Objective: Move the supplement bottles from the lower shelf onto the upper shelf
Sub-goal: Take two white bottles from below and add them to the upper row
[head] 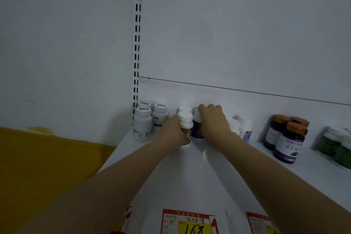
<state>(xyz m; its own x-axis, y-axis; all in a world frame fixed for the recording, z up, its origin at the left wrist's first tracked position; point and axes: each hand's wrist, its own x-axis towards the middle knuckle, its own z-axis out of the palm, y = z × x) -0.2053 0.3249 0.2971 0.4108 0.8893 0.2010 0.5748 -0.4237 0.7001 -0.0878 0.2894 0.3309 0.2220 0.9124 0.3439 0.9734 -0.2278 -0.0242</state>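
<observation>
Both my arms reach out over a white shelf (190, 176). My left hand (173, 131) is wrapped around a small white-capped bottle with a red and yellow label (186, 126), which stands on the shelf. Right beside it, my right hand (212, 119) covers the cap of a dark blue bottle (197, 132), gripping it from above. Another white cap (184, 109) shows just behind these two bottles.
Three white bottles (143, 123) stand at the shelf's left end by the slotted upright (137, 43). White bottles (245, 128), purple bottles with orange caps (288, 142) and green bottles (340, 148) stand to the right. Red and yellow price tags (188, 222) line the front edge.
</observation>
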